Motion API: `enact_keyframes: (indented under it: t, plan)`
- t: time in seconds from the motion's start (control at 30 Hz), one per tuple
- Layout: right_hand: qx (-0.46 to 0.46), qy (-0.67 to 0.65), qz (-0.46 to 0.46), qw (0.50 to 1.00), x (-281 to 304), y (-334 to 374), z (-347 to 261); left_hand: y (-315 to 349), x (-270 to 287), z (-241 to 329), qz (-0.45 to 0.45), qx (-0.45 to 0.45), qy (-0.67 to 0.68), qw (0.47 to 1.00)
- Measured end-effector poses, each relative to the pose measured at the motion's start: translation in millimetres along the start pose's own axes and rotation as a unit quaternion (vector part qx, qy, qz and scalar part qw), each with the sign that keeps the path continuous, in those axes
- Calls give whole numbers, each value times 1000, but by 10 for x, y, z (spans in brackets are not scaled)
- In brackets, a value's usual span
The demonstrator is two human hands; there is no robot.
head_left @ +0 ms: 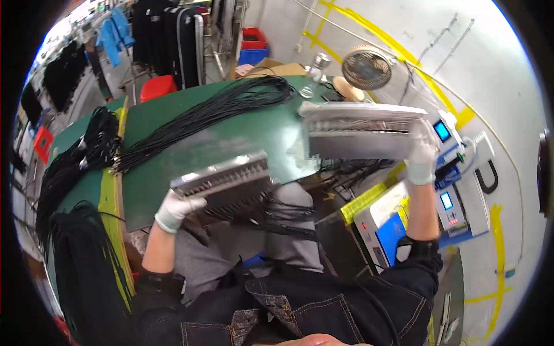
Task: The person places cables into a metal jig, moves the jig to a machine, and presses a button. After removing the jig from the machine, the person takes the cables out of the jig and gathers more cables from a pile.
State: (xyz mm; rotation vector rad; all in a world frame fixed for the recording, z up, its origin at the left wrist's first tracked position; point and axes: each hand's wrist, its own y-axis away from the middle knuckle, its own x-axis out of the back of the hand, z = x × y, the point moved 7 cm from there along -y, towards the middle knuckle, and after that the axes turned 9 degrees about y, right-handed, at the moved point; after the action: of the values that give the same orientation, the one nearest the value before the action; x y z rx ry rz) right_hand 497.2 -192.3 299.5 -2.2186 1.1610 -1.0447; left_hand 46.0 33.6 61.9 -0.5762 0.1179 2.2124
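My left hand [175, 210], in a white glove, is closed on the near left end of a dark metal rack [239, 187] with a row of slots or teeth along its top. Black cords [288, 216] hang below this rack, over my grey trousers. My right hand [422, 155], also gloved and blurred, grips the right end of a second, longer metal rack [360, 144]. Its upper edge is pale, with a toothed row under it. Both racks are held up over the near edge of the green table [277, 141], apart from each other.
A long bundle of black cords [213, 112] lies across the table; more cord bundles [81, 254] hang over a yellow-edged board at left. A glass jar [314, 75] and fan [367, 67] stand at the back. Boxed devices with lit screens [447, 200] are at right.
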Motion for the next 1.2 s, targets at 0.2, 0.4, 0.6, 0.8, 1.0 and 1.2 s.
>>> enact_keyframes:
  t: [0.2, 0.4, 0.6, 0.8, 1.0, 1.2]
  plan:
    - [-111, -174, 165, 965, 2196, 376, 466, -379, 541, -218, 58, 33, 45, 997]
    - [-296, -134, 269, 907, 3965, 1494, 1764, -410, 810, -272, 92, 92, 24, 991]
    - [-421, -118, 338, 834, 4032, 2942, 2723, -471, 1172, -454, 94, 60, 28, 993]
    - [-576, 30, 391, 717, 3638, 3891, 2909, -434, 936, -306, 88, 64, 37, 993]
    - [-556, 182, 324, 744, 3786, 4359, 3664, -487, 1088, -444, 80, 77, 33, 993]
    - [-468, 243, 326, 784, 3633, 4238, 3609, -438, 1026, -335, 88, 62, 15, 994]
